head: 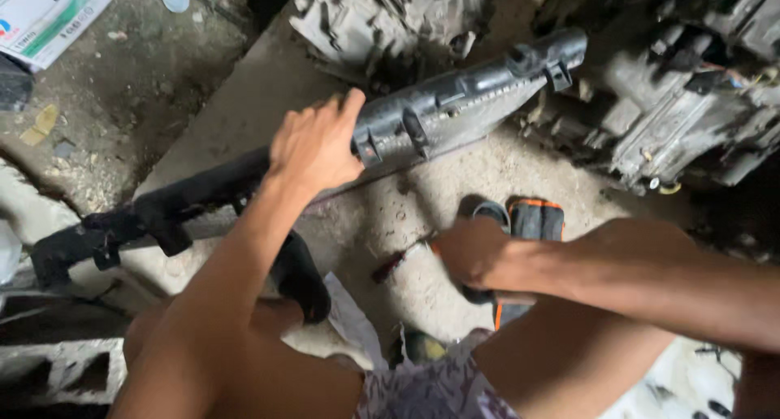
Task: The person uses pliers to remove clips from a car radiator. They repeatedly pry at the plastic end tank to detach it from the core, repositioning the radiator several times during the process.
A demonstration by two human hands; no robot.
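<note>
My left hand point(315, 147) grips the top edge of a long black plastic radiator point(455, 102) that stands on edge and runs diagonally from lower left to upper right. My right hand point(470, 251) is low over the concrete floor, closed around a screwdriver with a red handle point(400, 260) whose tip points left. My knees and patterned shorts point(431, 386) fill the bottom of the view. A foot in a black and orange sandal point(532, 224) sits just behind my right hand.
Greasy engine parts point(674, 102) lie at the upper right and another grey casting point(382, 21) at top centre. A cardboard box point(49, 13) lies top left. A concrete block point(65, 370) sits bottom left. White paper point(353, 321) lies between my legs.
</note>
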